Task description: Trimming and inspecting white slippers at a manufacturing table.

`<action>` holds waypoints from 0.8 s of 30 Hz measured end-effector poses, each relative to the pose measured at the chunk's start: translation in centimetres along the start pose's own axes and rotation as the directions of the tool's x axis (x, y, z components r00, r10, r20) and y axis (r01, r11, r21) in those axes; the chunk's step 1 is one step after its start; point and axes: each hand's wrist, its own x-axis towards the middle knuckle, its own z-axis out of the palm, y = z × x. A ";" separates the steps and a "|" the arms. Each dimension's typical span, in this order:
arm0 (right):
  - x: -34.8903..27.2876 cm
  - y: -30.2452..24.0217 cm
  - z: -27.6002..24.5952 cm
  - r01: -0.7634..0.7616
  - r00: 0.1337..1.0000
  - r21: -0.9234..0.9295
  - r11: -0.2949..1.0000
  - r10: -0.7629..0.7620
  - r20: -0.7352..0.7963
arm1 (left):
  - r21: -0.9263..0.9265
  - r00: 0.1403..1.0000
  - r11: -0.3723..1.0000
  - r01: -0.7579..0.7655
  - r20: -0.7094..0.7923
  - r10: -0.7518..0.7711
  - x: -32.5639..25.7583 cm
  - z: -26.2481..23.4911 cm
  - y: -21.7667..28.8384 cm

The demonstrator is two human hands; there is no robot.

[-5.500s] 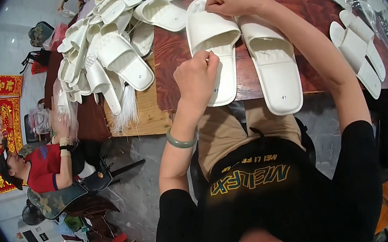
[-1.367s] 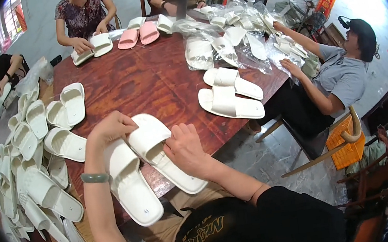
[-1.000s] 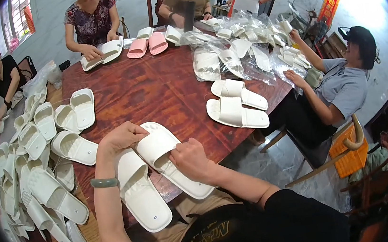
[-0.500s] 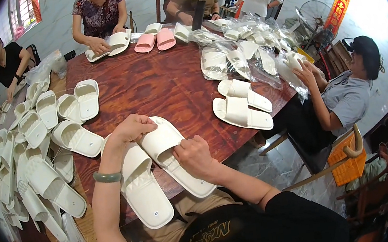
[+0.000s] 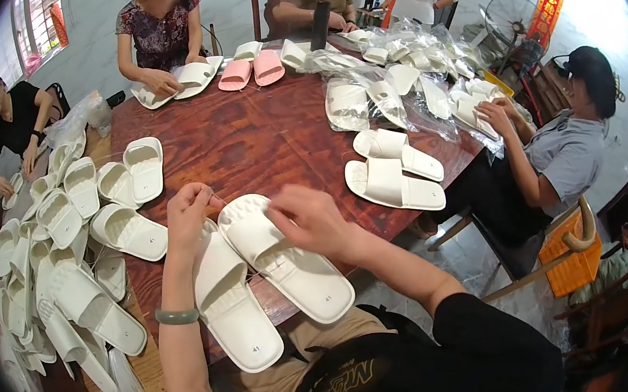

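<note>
A pair of white slippers lies side by side at the table's near edge, the left slipper (image 5: 238,313) and the right slipper (image 5: 304,274) pointing away from me. By their toe ends my left hand (image 5: 190,214) pinches what looks like a thin strand, raised just above the toes. My right hand (image 5: 308,216) hovers at the right slipper's strap, fingers bent and smeared by motion; whether they hold anything is hidden. Between the two straps, a thin thread shows at the slippers' inner sides.
A heap of white slippers (image 5: 68,278) covers the left side, with a bundle of pale strands (image 5: 129,391) below. Another white pair (image 5: 386,180) lies right. Pink slippers (image 5: 267,68) and bagged slippers (image 5: 388,95) stand farther off. Co-workers sit around the wooden table (image 5: 246,142).
My right hand has moved up from the right slipper's strap opening toward its toe end. My left hand has shifted left off the toe. The person at right has lowered the slippers they held.
</note>
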 end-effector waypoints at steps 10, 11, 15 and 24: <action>5.3 4.4 9.7 -0.669 0.738 0.598 0.442 0.296 0.607 | -0.062 0.988 0.997 0.043 -0.144 -0.052 -0.8 -0.5 -0.1; 4.8 4.5 10.0 -0.660 0.751 0.627 0.413 0.325 0.576 | -0.002 0.986 0.998 0.058 -0.158 -0.057 -0.7 -0.3 -0.1; 5.0 5.1 9.2 -0.653 0.749 0.683 0.326 0.411 0.520 | 0.090 0.966 0.983 0.159 -0.218 -0.136 -0.6 -1.6 -1.4; 4.5 4.1 8.5 -0.521 0.831 0.786 0.332 0.410 0.377 | -0.026 0.976 0.986 0.164 -0.138 -0.166 -1.3 -1.0 0.5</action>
